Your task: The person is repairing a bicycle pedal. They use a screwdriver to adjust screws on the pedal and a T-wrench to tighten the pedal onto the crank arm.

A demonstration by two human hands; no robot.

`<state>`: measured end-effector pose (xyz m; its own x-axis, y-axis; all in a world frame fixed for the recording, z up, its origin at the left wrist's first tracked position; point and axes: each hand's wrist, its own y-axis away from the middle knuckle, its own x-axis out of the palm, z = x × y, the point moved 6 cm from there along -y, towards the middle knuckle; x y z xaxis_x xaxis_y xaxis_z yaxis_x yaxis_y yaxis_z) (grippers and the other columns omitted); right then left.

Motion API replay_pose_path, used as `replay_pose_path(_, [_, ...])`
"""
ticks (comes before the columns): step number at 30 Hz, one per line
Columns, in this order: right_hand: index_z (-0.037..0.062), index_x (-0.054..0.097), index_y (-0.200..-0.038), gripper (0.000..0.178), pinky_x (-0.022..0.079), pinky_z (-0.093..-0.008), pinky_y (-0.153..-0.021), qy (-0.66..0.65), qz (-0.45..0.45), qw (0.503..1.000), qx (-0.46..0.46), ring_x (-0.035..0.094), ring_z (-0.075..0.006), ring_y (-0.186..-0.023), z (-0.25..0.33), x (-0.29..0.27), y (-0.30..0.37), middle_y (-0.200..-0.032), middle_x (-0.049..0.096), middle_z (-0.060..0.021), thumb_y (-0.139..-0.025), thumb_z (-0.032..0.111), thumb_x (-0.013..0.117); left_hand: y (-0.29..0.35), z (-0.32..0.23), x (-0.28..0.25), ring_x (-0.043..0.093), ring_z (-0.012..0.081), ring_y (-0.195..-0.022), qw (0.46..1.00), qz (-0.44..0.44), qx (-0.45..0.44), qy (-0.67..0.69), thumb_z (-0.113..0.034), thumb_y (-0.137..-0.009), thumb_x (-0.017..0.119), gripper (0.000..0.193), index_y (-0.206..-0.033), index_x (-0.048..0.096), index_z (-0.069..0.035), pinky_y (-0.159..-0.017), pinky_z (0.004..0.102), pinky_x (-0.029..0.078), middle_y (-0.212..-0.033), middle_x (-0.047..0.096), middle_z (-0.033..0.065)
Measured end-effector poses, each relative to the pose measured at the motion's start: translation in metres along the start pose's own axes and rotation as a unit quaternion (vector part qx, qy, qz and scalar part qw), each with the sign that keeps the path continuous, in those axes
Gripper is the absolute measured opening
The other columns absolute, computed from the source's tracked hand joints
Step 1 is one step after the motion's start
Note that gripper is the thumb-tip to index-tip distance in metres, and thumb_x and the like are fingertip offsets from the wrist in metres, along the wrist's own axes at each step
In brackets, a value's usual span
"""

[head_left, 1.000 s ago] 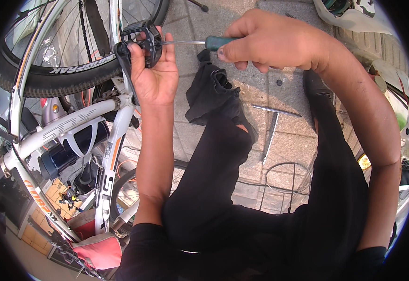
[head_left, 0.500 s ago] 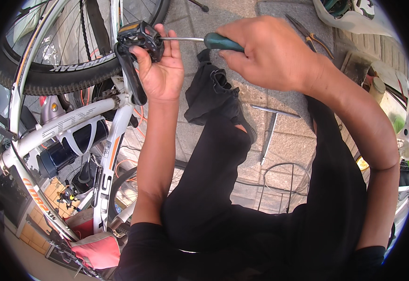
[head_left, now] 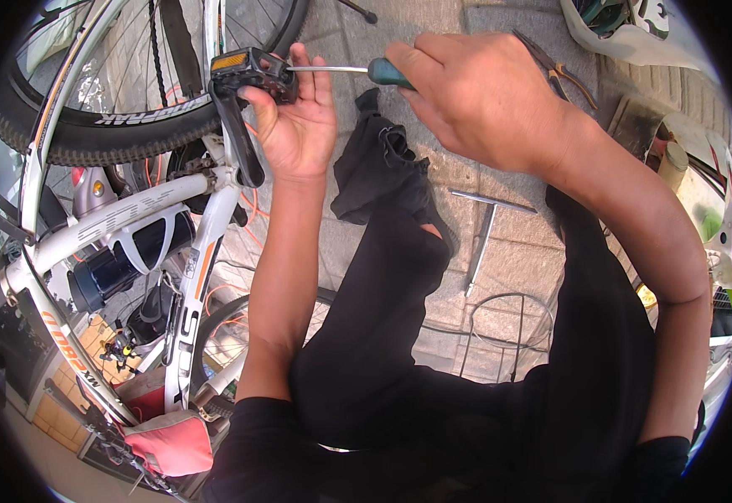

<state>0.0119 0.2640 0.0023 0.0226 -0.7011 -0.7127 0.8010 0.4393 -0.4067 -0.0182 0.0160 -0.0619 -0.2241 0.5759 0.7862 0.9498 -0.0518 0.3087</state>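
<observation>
A black bicycle pedal [head_left: 253, 74] with an orange reflector sits at the end of a crank arm [head_left: 240, 138] on a white bike. My left hand [head_left: 294, 126] grips the pedal, thumb on its near side and fingers behind it, the fingertips by the screwdriver's shaft. My right hand [head_left: 491, 101] is wrapped round the dark green handle of a screwdriver [head_left: 389, 74]. Its thin metal shaft runs level to the left, and the tip meets the pedal's outer end. What the tip sits in is too small to make out.
The upturned bike frame [head_left: 206, 243] and its tyre [head_left: 123, 142] fill the left. On the paving lie a T-shaped metal wrench [head_left: 485, 239], pliers [head_left: 558, 71] at the upper right and a thin cable loop [head_left: 512, 323]. A white container [head_left: 588, 29] stands beyond the pliers.
My right hand has turned on the screwdriver's handle, covering more of it. The pedal and my left hand have shifted slightly in view.
</observation>
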Motion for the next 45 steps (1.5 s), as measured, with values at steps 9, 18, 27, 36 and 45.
replay_pose_path(9, [0.0023,0.066,-0.099,0.022,0.052,-0.0481,-0.070,-0.171,0.129,0.918,0.333,0.068,-0.0403,-0.078,-0.046,-0.004,0.077,-0.079,0.066,-0.0220,-0.093,0.024,0.064,0.002,-0.014,-0.001,0.065,0.0292,-0.126,1.000,-0.021,0.002,0.003,-0.023,-0.090,0.079,0.038,-0.124,0.070,-0.009,-0.119,0.0528,0.043,-0.127,0.073,0.0068])
replay_pose_path(18, [0.0031,0.070,-0.112,0.033,0.054,-0.0497,-0.083,-0.056,0.105,0.898,0.424,0.070,-0.0425,-0.091,-0.110,0.027,0.133,-0.090,0.071,-0.0244,-0.094,0.031,0.063,0.002,-0.017,-0.004,0.069,0.0284,-0.119,0.998,-0.061,0.024,-0.017,-0.021,-0.092,0.078,0.033,-0.122,0.070,-0.009,-0.117,0.0520,0.046,-0.124,0.074,0.0092])
replay_pose_path(27, [0.0019,0.062,-0.126,0.039,0.053,-0.0487,-0.091,0.228,0.071,0.936,0.258,0.068,-0.0377,-0.103,-0.125,0.051,0.156,-0.113,0.070,-0.0189,-0.094,0.025,0.064,-0.001,-0.030,-0.011,0.068,0.0323,-0.121,0.996,-0.074,0.030,-0.034,-0.016,-0.091,0.078,0.021,-0.109,0.072,-0.006,-0.121,0.0563,0.040,-0.122,0.074,0.0122])
replay_pose_path(36, [0.0110,0.073,-0.104,0.019,0.057,-0.0429,-0.078,-0.030,0.463,0.879,-0.113,0.071,-0.0298,-0.093,-0.011,0.166,0.218,-0.098,0.070,-0.0088,-0.091,0.015,0.060,-0.002,-0.029,-0.010,0.068,0.0306,-0.120,0.997,-0.046,0.031,-0.047,-0.018,-0.096,0.072,0.022,-0.115,0.071,-0.007,-0.117,0.0538,0.042,-0.123,0.074,0.0112])
replay_pose_path(45, [-0.0021,0.067,-0.105,0.024,0.060,-0.0451,-0.077,-0.009,0.495,0.868,-0.030,0.075,-0.0338,-0.092,-0.007,0.203,0.255,-0.097,0.072,-0.0190,-0.090,0.013,0.057,0.002,-0.019,-0.004,0.066,0.0332,-0.125,0.999,-0.052,0.000,-0.004,-0.019,-0.095,0.074,0.020,-0.113,0.071,-0.010,-0.120,0.0563,0.039,-0.127,0.072,0.0103])
